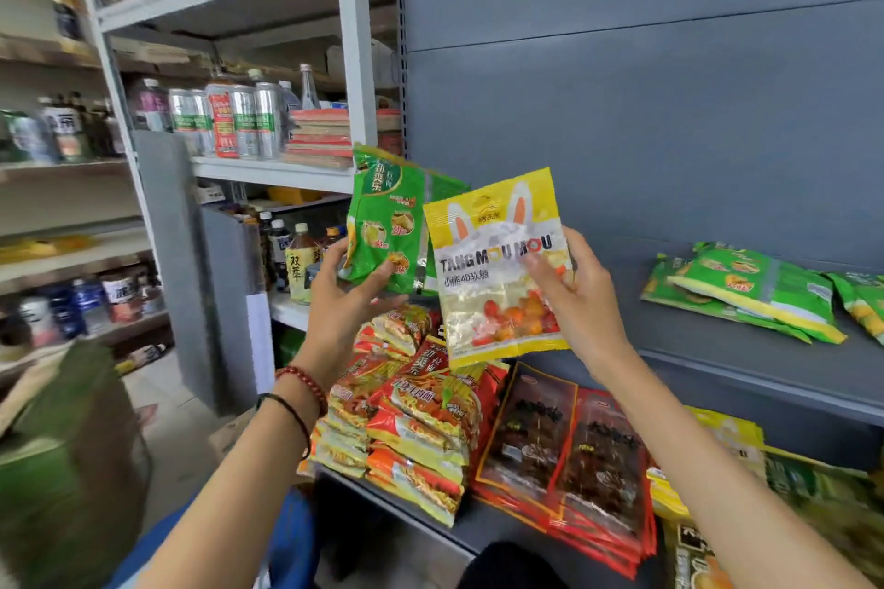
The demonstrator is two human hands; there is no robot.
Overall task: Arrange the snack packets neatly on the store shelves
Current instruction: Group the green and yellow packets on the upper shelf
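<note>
Green plastic snack packet (386,225) pinched upright in left hand (345,297); yellow-and-clear candy packet (497,268) gripped by right hand (571,301), long axis vertical (print facing camera).

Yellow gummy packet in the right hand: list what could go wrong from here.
1. The right hand pinches the yellow gummy packet by one edge; it may slip and fall.
2. The left hand grips the green packets near their bottom; one could slide out.
3. The noodle packet stack sits at the lower shelf's end; an arm could knock it off.
</note>
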